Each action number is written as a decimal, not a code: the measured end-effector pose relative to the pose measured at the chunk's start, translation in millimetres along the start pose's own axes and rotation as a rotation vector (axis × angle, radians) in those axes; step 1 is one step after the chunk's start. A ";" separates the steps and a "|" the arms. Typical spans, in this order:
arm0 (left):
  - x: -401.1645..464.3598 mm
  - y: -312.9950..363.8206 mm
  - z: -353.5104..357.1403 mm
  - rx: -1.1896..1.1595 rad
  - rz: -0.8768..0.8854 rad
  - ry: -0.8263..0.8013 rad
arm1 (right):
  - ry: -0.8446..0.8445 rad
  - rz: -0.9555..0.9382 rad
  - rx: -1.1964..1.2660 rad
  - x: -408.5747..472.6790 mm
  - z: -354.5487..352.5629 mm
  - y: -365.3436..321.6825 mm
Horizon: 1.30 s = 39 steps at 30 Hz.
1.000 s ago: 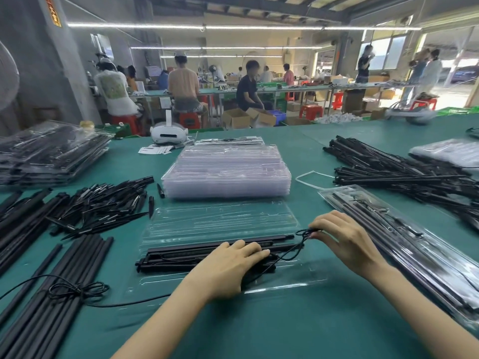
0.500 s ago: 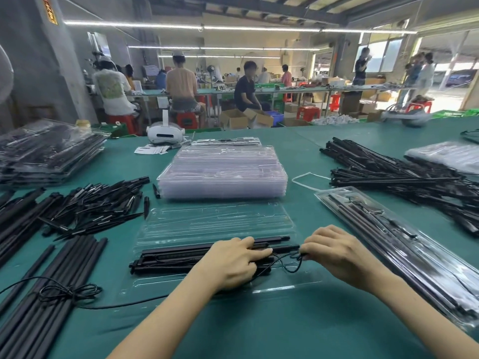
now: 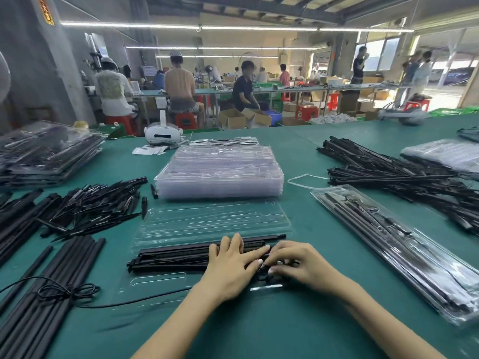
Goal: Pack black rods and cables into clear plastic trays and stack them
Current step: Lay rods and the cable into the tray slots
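At lower centre of the frame, a bundle of long black rods (image 3: 181,257) lies in an open clear plastic tray (image 3: 212,224) on the green table (image 3: 298,320), its long axis running left to right, the right end tilted slightly up-frame. The left hand (image 3: 233,265) presses flat, fingers straight, on the rods' right part. Touching it, the right hand (image 3: 298,263) pinches a coiled thin black cable (image 3: 264,274) at that end.

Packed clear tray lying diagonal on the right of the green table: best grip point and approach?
Judgement: take the packed clear plastic tray by its two long rims near mid-length, coming from above, hands across its width. It lies flat and diagonal, long and narrow, so a grip at one end would probably let it sag. Its long sides look free; the loose black rods crowd only its far end.
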<state>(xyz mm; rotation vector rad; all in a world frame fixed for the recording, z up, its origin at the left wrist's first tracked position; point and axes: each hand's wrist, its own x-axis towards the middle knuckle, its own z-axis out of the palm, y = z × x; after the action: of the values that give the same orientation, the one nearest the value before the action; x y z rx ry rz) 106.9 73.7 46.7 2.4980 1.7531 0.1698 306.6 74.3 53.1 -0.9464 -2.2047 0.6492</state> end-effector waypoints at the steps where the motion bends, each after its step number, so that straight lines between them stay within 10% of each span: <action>1: -1.5 -0.4 3.4 0.019 0.008 0.036 | 0.027 0.024 -0.002 1.1 1.2 -0.1; 20: 2.2 -5.1 0.5 -0.048 0.086 -0.149 | 0.151 -0.063 -0.378 -15.2 9.8 -5.6; 39: 0.9 6.4 -0.9 -0.043 0.017 -0.177 | -0.005 0.102 -0.209 -12.1 -2.0 -11.5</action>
<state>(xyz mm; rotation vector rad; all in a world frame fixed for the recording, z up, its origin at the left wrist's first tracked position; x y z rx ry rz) 113.1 72.4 48.4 2.4153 1.6426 -0.0122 309.3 58.3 57.4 -1.1696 -2.2729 0.4737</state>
